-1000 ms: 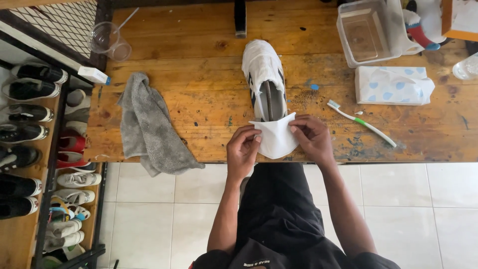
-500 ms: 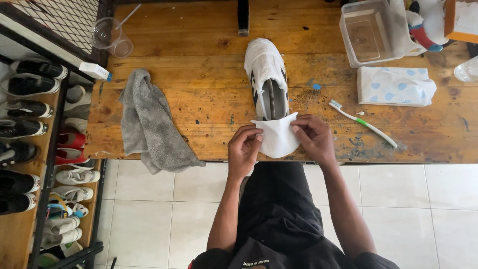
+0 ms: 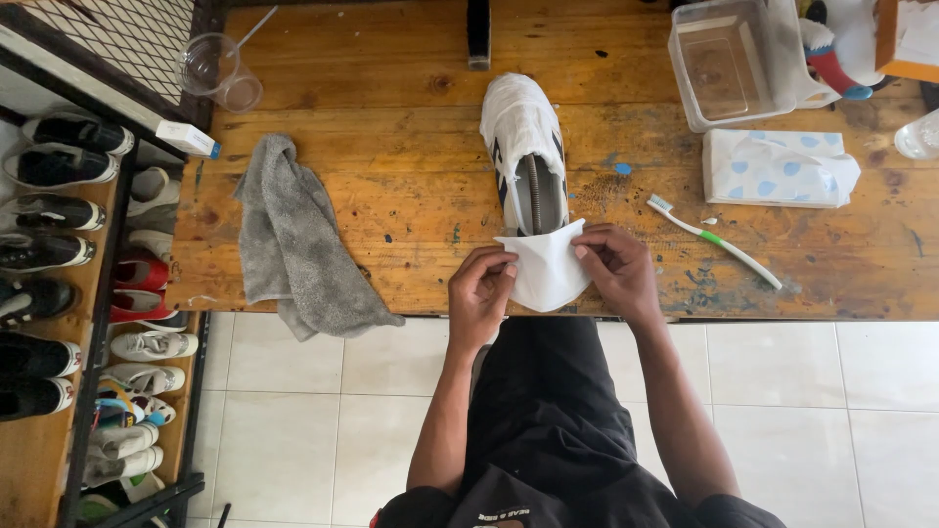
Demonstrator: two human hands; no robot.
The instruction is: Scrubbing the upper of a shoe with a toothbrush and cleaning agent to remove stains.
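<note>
Both the left hand (image 3: 481,293) and the right hand (image 3: 618,272) pinched a white tissue (image 3: 544,269) at the heel of the shoe (image 3: 523,147). The front of the shoe was already covered with tissue, but the heel was not yet wrapped.

On the wooden table (image 3: 391,205) lie 1 white shoe (image 3: 525,147), 1 grey towel (image 3: 293,244), 1 toothbrush (image 3: 714,240), 1 tissue pack (image 3: 778,168), 1 clear tub (image 3: 729,64) and 1 plastic cup (image 3: 217,73). 2 hands, left (image 3: 481,291) and right (image 3: 616,269), hold 1 white tissue (image 3: 545,269).
</note>
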